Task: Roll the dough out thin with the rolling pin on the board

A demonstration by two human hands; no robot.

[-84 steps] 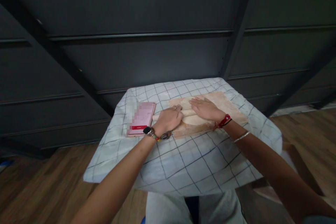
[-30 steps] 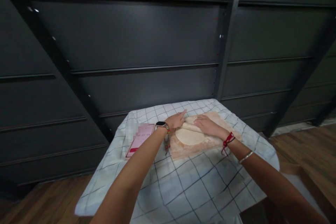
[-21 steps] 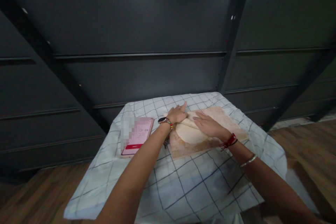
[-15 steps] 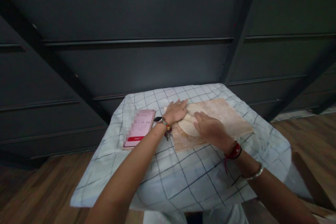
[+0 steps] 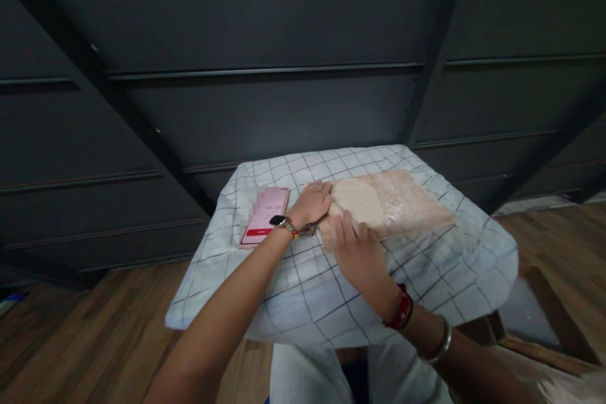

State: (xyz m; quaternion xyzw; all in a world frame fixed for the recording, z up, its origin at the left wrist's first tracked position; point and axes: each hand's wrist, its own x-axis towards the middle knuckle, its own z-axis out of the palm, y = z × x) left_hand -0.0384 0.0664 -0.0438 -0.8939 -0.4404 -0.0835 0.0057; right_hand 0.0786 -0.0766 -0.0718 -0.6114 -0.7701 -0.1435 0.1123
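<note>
A round, flat sheet of pale dough (image 5: pixel 362 201) lies on a beige, flour-dusted board (image 5: pixel 416 208). Across the dough's left edge is a pale rolling pin (image 5: pixel 335 208), mostly hidden by my hands. My left hand (image 5: pixel 311 203) covers its far end, the fingers bent over it. The near end is under my right hand (image 5: pixel 357 249), whose fingers curl over the pin. A watch and beads are on my left wrist, a red band and a silver bangle on my right arm.
A pink phone (image 5: pixel 265 218) with a lit screen lies left of my left hand. White checked cloth (image 5: pixel 322 309) covers the small table. A dark panelled wall (image 5: pixel 274 120) stands behind it. An open cardboard box (image 5: pixel 558 315) is on the floor at right.
Both hands have shifted left and nearer to me with the rolling pin, uncovering more of the dough. The view has also moved slightly.
</note>
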